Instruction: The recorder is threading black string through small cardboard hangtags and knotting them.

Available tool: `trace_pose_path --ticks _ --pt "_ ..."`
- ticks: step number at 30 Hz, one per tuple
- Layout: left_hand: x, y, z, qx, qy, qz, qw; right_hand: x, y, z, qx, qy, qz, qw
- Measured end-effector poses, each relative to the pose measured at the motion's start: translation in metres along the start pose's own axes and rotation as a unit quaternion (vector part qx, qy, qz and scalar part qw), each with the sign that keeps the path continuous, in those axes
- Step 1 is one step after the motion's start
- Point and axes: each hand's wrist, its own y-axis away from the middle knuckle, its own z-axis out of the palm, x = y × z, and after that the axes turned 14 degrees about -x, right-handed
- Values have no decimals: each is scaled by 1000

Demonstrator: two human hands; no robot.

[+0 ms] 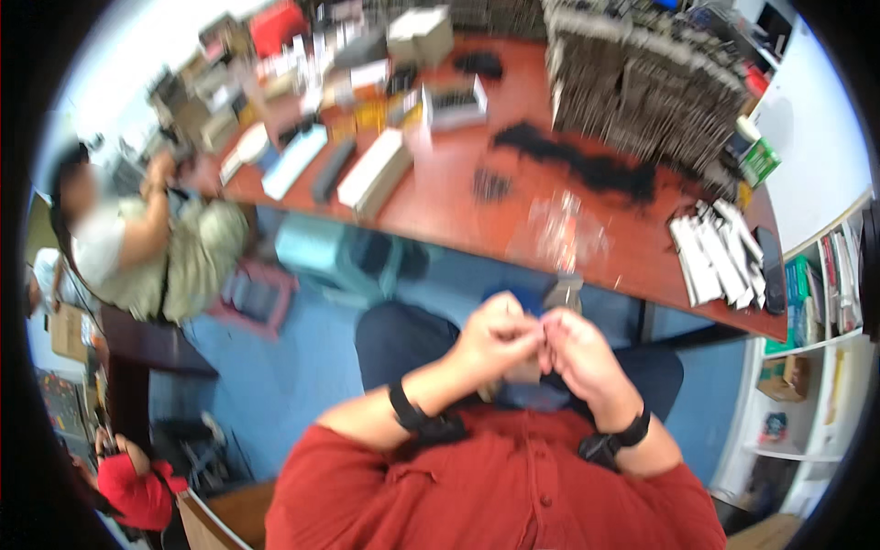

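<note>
Apparently small bluish item (pixel 537 315), blurred, right between fingertips (pixel 553 324) of left hand (pixel 490 344) and right hand (pixel 582 357), above lap (pixel 403 335). Fingers of both bunched close; how far closed or gripping, cannot tell. Tabletop (pixel 458 206) ahead carries clear plastic bags (pixel 587 243).

Left hand (pixel 500 337) and right hand (pixel 579 356) sit close together (fingers (pixel 524 343) bent).

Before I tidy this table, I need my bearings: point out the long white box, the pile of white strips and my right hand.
Long white box (pixel 374 171): head view, middle of its upper face.
Pile of white strips (pixel 721 257): head view, a strip near its middle.
Right hand (pixel 581 357): head view, back of the hand.
</note>
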Motion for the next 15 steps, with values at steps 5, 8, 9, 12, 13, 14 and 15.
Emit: trace_pose_path --ticks 5,8,9,12,13,14,15 --pt "13 -26 17 -25 124 -64 990 -3 14 -15 33 -57 -83 994" --pt "8 -29 22 -47 89 -54 993 -3 20 -22 47 -31 -95 994" --pt "6 -29 24 -55 118 -67 989 -4 22 -24 42 -32 -88 995" --pt "2 -28 28 -80 157 -72 982 -4 29 -26 50 -32 -78 995" --pt "1 -28 27 -77 154 -58 983 -5 30 -25 48 -26 -65 996" --pt "1 -29 28 -82 154 -48 983 -5 32 -25 66 -20 -31 997" --pt "2 -29 28 -90 120 -64 987 -6 32 -25 76 -12 -8 997"
